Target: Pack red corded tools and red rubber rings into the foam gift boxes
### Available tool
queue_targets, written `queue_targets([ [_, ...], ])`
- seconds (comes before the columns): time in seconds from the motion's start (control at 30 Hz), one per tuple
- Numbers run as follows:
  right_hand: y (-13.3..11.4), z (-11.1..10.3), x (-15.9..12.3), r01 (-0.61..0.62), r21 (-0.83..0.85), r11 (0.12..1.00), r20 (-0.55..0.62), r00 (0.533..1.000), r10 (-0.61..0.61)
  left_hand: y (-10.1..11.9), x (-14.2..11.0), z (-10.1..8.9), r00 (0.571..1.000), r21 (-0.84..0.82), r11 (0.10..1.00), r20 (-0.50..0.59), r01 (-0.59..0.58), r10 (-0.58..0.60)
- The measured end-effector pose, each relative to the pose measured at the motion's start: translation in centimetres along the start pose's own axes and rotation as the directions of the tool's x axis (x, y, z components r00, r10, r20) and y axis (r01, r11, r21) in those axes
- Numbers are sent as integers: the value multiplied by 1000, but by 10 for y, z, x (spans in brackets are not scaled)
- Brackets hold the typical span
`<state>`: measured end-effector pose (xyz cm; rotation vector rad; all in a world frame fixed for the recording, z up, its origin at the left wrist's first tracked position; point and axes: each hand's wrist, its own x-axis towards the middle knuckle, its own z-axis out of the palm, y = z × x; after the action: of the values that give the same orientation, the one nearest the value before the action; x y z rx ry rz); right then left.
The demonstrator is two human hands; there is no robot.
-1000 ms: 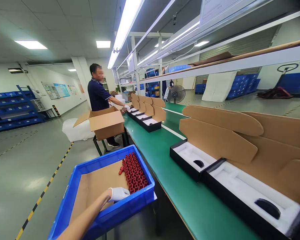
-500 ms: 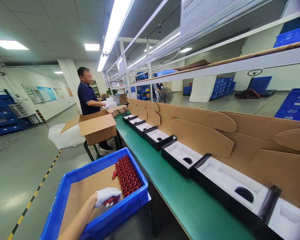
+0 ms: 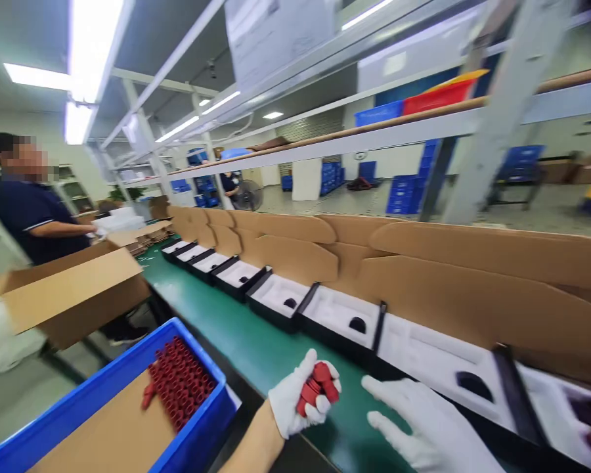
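White gloves cover both hands in the head view. The left hand (image 3: 300, 397) is positioned above the near edge of the green workbench (image 3: 246, 355); its fingers are curled around several red fittings (image 3: 320, 384), clamping them against the palm. The right hand (image 3: 418, 420) extends over the workbench with its fingers spread apart; contact with the boxes behind it cannot be determined. A blue tray (image 3: 211, 417) is located beside the near edge of the workbench and contains a block of closely packed fittings (image 3: 184, 381) on a brown cardboard sheet (image 3: 108, 437). Black boxes (image 3: 332, 340) stand in a row along the workbench, with brown flaps (image 3: 295, 256) raised on their far side. White inserts (image 3: 335, 305) line the boxes and carry dark rounded parts (image 3: 358, 324). Toward the far end of the workbench, a co-worker (image 3: 29, 213) stands near an open carton (image 3: 88, 289).
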<state>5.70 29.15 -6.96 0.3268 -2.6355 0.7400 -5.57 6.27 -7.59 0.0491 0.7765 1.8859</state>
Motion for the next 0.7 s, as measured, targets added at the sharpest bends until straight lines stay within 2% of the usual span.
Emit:
queue_targets([
  [0.07,-5,-10,-2,-85,-33,996,77,993,88,-24,31,18,982,-19,989,125,144,-141],
  [0.13,-3,-21,-10,-173,-18,985,116,978,174,-41,53,32,959,0,972,162,236,-233],
  [0.2,5,-30,-24,-318,29,948,75,946,315,-53,68,45,951,-12,965,170,262,-257],
  [0.23,9,-33,-33,-418,75,906,24,909,417,-57,74,51,957,-17,969,165,245,-239],
  [0.3,15,-33,-49,-595,229,770,-34,786,618,-65,83,63,982,0,988,112,154,-153],
  [0.37,19,-29,-58,-685,427,591,54,671,739,-74,90,73,999,101,995,47,12,-17],
  [0.4,19,-25,-59,-687,523,505,124,647,752,-79,94,77,998,180,982,34,-58,52],
  [0.47,20,-17,-59,-628,691,358,209,647,733,-90,102,83,982,354,916,58,-188,179],
  [0.53,21,-9,-57,-520,813,263,200,673,712,-100,108,85,954,509,810,96,-292,283],
  [0.63,24,0,-60,-389,914,115,206,690,694,-109,113,84,882,688,609,95,-393,461],
  [0.7,24,1,-64,-354,932,77,218,719,659,-112,114,84,826,754,484,136,-444,546],
])
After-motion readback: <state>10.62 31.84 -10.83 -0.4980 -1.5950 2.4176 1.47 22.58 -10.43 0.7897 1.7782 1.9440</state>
